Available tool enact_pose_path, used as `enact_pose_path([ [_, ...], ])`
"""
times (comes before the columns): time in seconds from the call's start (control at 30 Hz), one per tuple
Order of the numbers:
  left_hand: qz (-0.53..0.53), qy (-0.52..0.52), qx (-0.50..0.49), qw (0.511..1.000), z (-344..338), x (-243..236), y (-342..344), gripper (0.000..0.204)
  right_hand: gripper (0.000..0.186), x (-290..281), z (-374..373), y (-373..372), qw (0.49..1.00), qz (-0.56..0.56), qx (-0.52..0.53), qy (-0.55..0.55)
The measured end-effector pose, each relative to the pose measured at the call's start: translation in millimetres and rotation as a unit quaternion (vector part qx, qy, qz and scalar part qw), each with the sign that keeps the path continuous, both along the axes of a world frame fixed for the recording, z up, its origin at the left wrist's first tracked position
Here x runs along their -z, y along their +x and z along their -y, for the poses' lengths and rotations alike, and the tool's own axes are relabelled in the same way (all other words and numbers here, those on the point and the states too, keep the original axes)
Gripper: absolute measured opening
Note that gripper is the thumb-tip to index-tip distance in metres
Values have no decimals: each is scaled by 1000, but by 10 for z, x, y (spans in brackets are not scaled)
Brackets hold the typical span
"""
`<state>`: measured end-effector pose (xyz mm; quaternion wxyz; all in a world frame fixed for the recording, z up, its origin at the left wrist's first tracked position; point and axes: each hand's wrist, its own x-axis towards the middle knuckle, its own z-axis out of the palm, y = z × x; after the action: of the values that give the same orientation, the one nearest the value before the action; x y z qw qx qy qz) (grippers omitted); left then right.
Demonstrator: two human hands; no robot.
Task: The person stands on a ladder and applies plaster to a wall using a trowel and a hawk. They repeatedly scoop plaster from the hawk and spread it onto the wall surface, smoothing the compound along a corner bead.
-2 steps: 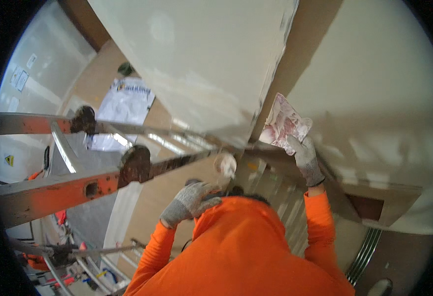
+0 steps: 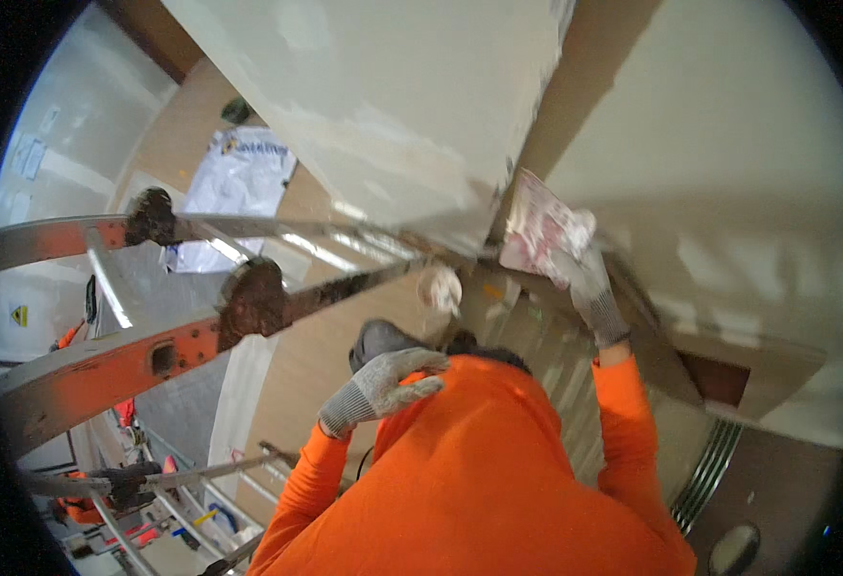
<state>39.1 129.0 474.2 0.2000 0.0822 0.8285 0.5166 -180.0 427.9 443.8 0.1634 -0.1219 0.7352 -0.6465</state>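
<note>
My gloved right hand (image 2: 591,293) grips a flat reddish plate (image 2: 534,226) by its near edge. White compound is smeared over its face, with a thick lump at the right side. The plate is held up close to the lower part of a wall edge (image 2: 517,144). My gloved left hand (image 2: 380,392) rests in front of my orange top, palm down, with fingers stretched out and nothing in them. Beyond it, lower down, a round tub (image 2: 439,288) has white compound in it and on its rim.
An orange and metal ladder (image 2: 105,384) stands at my left, and a second ladder (image 2: 191,518) is below it. A white plastic sack (image 2: 234,187) lies beyond. Pale walls (image 2: 728,125) are ahead and right. Metal lengths (image 2: 707,475) lie at lower right.
My left hand has shifted slightly right, and the plate in my right hand has tilted and moved a little left. The whole view has shifted slightly.
</note>
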Motion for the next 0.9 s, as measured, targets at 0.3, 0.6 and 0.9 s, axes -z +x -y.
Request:
enact_pose_path([
  [0.3,172,226,-59,957,-1655,66,-401,29,38,-509,1287,-624,947,-221,-204,112],
  [0.6,153,260,126,945,-1927,-987,-228,24,42,-981,2369,-791,903,-377,-202,45],
  [0.9,-28,410,-97,906,-1760,-1137,-25,9,57,-1188,2869,-987,829,-496,-258,-9],
])
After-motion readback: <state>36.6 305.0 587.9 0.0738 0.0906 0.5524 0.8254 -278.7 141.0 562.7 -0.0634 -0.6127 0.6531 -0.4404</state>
